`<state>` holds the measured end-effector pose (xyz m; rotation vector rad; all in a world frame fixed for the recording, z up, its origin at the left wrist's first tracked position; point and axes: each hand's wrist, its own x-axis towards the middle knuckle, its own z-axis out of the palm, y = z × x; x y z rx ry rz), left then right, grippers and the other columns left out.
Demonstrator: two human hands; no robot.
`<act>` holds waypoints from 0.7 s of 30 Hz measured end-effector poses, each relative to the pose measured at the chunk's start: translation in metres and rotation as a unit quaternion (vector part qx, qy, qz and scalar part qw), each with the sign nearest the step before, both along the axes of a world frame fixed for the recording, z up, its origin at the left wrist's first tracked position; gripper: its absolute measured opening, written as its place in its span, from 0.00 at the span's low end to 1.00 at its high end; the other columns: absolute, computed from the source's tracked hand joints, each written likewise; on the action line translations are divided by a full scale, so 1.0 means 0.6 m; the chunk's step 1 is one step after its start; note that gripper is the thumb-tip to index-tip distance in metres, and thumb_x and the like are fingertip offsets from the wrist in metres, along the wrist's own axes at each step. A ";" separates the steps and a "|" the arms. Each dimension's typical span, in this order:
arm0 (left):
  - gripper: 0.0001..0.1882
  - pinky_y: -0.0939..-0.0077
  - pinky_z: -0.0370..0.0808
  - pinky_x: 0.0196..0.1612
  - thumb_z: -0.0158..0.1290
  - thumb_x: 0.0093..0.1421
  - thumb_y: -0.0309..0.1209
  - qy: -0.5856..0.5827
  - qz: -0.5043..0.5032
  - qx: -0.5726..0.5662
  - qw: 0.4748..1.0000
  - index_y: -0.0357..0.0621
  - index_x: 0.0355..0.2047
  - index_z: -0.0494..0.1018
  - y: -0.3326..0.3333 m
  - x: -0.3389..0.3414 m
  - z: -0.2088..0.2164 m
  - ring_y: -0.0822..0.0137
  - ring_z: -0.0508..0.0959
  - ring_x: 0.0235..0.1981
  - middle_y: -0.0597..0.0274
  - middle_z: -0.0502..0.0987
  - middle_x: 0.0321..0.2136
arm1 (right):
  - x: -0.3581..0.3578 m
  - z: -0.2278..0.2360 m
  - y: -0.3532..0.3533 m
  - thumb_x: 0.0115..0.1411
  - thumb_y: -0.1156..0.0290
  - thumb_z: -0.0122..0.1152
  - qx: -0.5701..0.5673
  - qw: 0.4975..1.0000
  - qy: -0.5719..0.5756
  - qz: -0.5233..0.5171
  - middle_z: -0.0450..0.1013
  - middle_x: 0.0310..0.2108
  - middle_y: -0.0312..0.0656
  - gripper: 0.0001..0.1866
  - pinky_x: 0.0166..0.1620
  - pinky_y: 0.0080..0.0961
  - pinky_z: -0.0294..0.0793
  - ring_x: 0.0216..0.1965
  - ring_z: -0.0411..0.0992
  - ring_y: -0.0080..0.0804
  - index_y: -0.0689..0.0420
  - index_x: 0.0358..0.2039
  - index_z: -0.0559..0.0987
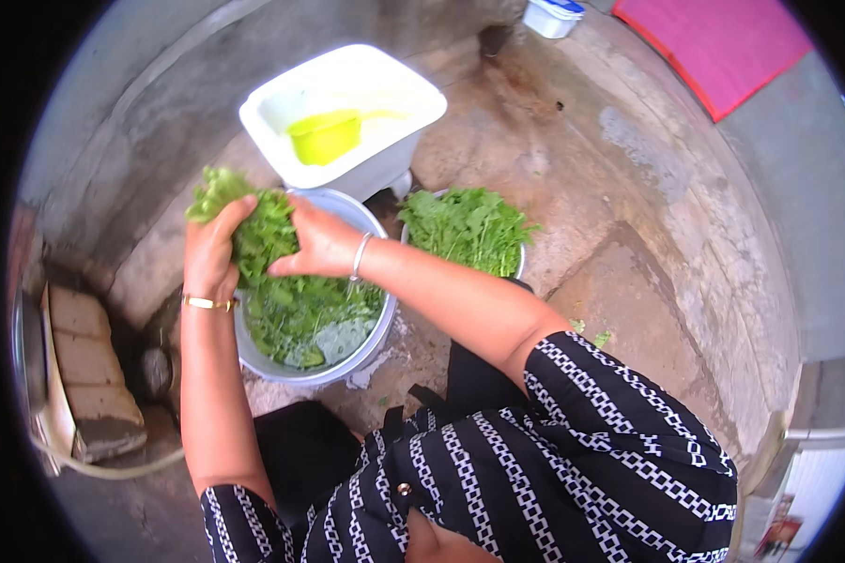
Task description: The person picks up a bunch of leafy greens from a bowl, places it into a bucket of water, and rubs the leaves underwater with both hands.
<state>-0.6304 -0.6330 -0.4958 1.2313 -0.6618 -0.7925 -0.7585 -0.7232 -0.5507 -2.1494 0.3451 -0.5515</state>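
My left hand (214, 246) is closed round a bunch of leafy greens (268, 233), with pale curly ends sticking up past the thumb. From the other side my right hand (324, 242) grips the same bunch, its thumb and fingers pressed against the leaves. The greens hang over a round grey basin (314, 378), where more wet leaves (300, 324) lie in water. Part of the basin is hidden behind my hands and right forearm.
A white rectangular tub (376, 58) holding a bright yellow-green vessel (327, 141) stands beyond the basin. Right of it, leafy greens (469, 225) fill a bowl. A brown slab (89, 357) lies at left; a lidded white container (552, 19) sits far back.
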 end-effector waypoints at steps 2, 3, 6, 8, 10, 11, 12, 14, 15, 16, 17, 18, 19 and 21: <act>0.12 0.77 0.74 0.35 0.54 0.51 0.20 0.008 -0.001 0.003 1.000 0.36 0.38 0.70 -0.005 -0.003 0.000 0.70 0.76 0.32 0.62 0.75 0.31 | 0.001 -0.015 -0.002 0.39 0.58 0.71 -0.009 0.999 -0.027 -0.016 0.61 0.49 0.58 0.48 0.55 0.36 0.61 0.52 0.62 0.52 0.63 0.55 0.55; 0.12 0.77 0.74 0.36 0.53 0.51 0.20 0.009 -0.004 0.006 1.000 0.36 0.38 0.70 -0.003 -0.001 -0.003 0.70 0.75 0.31 0.62 0.74 0.32 | 0.002 -0.018 0.001 0.39 0.58 0.71 -0.012 0.999 -0.026 -0.026 0.61 0.49 0.58 0.49 0.56 0.36 0.61 0.52 0.62 0.52 0.63 0.56 0.54; 0.12 0.76 0.74 0.36 0.53 0.51 0.20 0.012 -0.008 0.009 1.000 0.36 0.37 0.70 -0.009 -0.002 -0.006 0.70 0.75 0.31 0.62 0.74 0.32 | -0.002 -0.020 -0.006 0.35 0.55 0.71 -0.001 1.000 -0.006 -0.017 0.59 0.52 0.61 0.58 0.57 0.34 0.60 0.53 0.60 0.52 0.73 0.57 0.48; 0.11 0.76 0.74 0.36 0.53 0.51 0.20 0.015 -0.012 0.014 1.000 0.36 0.37 0.70 -0.007 -0.004 -0.002 0.70 0.75 0.31 0.62 0.74 0.32 | 0.000 -0.020 -0.004 0.35 0.55 0.71 0.004 1.000 0.000 -0.021 0.58 0.52 0.62 0.58 0.57 0.33 0.60 0.53 0.60 0.52 0.73 0.58 0.48; 0.11 0.76 0.74 0.36 0.53 0.51 0.19 0.011 -0.010 0.010 1.000 0.36 0.37 0.70 -0.005 0.001 -0.004 0.70 0.75 0.32 0.62 0.74 0.32 | 0.004 -0.020 -0.001 0.35 0.54 0.71 0.013 1.000 0.005 -0.015 0.58 0.52 0.62 0.58 0.56 0.32 0.60 0.53 0.61 0.52 0.74 0.58 0.47; 0.11 0.76 0.73 0.36 0.53 0.51 0.19 0.009 -0.009 0.009 1.000 0.36 0.37 0.70 -0.004 0.004 -0.006 0.70 0.75 0.32 0.62 0.74 0.32 | 0.006 -0.023 0.001 0.36 0.56 0.71 0.009 1.000 -0.004 -0.021 0.59 0.51 0.62 0.56 0.56 0.33 0.61 0.53 0.61 0.52 0.72 0.57 0.49; 0.11 0.77 0.73 0.36 0.53 0.51 0.20 0.012 -0.013 0.008 1.000 0.36 0.37 0.70 -0.004 0.005 -0.008 0.70 0.75 0.32 0.62 0.74 0.32 | 0.007 -0.027 0.003 0.36 0.57 0.71 0.005 1.000 -0.014 -0.027 0.60 0.50 0.61 0.55 0.55 0.34 0.61 0.52 0.62 0.53 0.70 0.57 0.50; 0.11 0.77 0.73 0.36 0.53 0.51 0.20 0.012 -0.011 0.008 1.000 0.36 0.36 0.70 -0.002 0.006 -0.007 0.70 0.75 0.32 0.63 0.74 0.32 | 0.009 -0.027 0.006 0.37 0.59 0.71 0.004 0.999 -0.024 -0.033 0.61 0.49 0.61 0.52 0.55 0.35 0.62 0.51 0.62 0.53 0.67 0.57 0.51; 0.10 0.76 0.73 0.37 0.53 0.51 0.20 0.011 -0.009 0.008 1.000 0.36 0.36 0.70 0.001 0.007 -0.005 0.70 0.74 0.32 0.63 0.74 0.31 | 0.010 -0.023 0.008 0.37 0.60 0.71 0.007 0.999 -0.025 -0.032 0.61 0.49 0.61 0.52 0.55 0.35 0.61 0.52 0.62 0.53 0.67 0.57 0.51; 0.12 0.76 0.73 0.38 0.53 0.52 0.20 0.001 -0.009 0.003 1.000 0.36 0.38 0.70 0.003 0.010 -0.002 0.70 0.75 0.33 0.63 0.74 0.32 | 0.011 -0.020 0.010 0.37 0.60 0.71 0.010 0.999 -0.026 -0.032 0.61 0.49 0.60 0.51 0.55 0.35 0.61 0.52 0.61 0.53 0.66 0.57 0.51; 0.13 0.76 0.73 0.39 0.53 0.52 0.21 -0.008 -0.010 -0.002 1.000 0.37 0.39 0.69 0.003 0.010 -0.002 0.70 0.75 0.34 0.62 0.74 0.33 | 0.009 -0.016 0.010 0.37 0.60 0.71 0.000 0.999 -0.043 -0.029 0.60 0.50 0.60 0.52 0.56 0.35 0.60 0.52 0.61 0.53 0.67 0.57 0.51; 0.14 0.76 0.73 0.40 0.53 0.52 0.21 -0.016 -0.011 -0.007 1.000 0.37 0.41 0.69 0.003 0.007 0.001 0.70 0.75 0.35 0.62 0.74 0.34 | 0.008 -0.012 0.008 0.37 0.60 0.71 -0.011 0.998 -0.059 -0.026 0.59 0.51 0.61 0.53 0.57 0.36 0.60 0.53 0.60 0.53 0.68 0.57 0.50; 0.15 0.75 0.72 0.42 0.53 0.52 0.21 -0.036 0.002 -0.031 0.999 0.36 0.41 0.69 0.006 0.002 0.007 0.69 0.74 0.36 0.61 0.73 0.35 | 0.007 -0.008 0.007 0.36 0.60 0.71 -0.021 0.997 -0.076 -0.023 0.58 0.51 0.61 0.53 0.57 0.36 0.59 0.53 0.59 0.54 0.70 0.57 0.50; 0.16 0.75 0.70 0.45 0.52 0.52 0.20 -0.073 0.030 -0.074 0.994 0.35 0.43 0.68 0.017 -0.032 0.056 0.68 0.73 0.39 0.60 0.72 0.37 | -0.003 0.034 0.014 0.37 0.64 0.69 -0.060 0.987 -0.144 -0.048 0.58 0.51 0.59 0.49 0.57 0.37 0.58 0.53 0.58 0.54 0.66 0.57 0.52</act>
